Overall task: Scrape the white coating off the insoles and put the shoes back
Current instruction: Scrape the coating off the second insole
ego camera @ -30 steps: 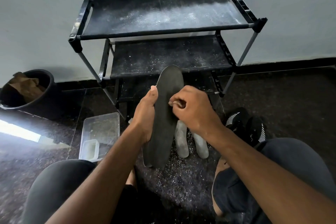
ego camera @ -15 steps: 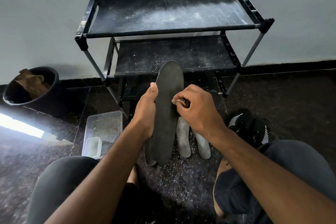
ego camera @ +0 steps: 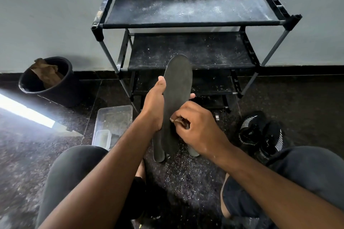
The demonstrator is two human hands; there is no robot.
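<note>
A dark grey insole (ego camera: 177,87) stands upright in front of me, toe end up. My left hand (ego camera: 155,106) grips its left edge, thumb on the front and fingertips showing behind the right edge. My right hand (ego camera: 195,126) presses a small pinched scraper, mostly hidden in the fingers, against the insole's lower half. More insoles lie on the floor behind: one (ego camera: 159,151) at the left and a pale one (ego camera: 193,152) under my right wrist. A pair of black shoes (ego camera: 260,134) with white stripes sits on the floor at the right.
A black shoe rack (ego camera: 186,24) dusted with white powder stands against the wall. A clear plastic tub (ego camera: 113,121) with a small container inside sits at the left. A black bucket (ego camera: 48,82) holds brown paper. White scrapings speckle the dark floor (ego camera: 186,176). My knees frame the bottom.
My right hand has slid down the insole from its middle toward the lower half. The left hand keeps its grip.
</note>
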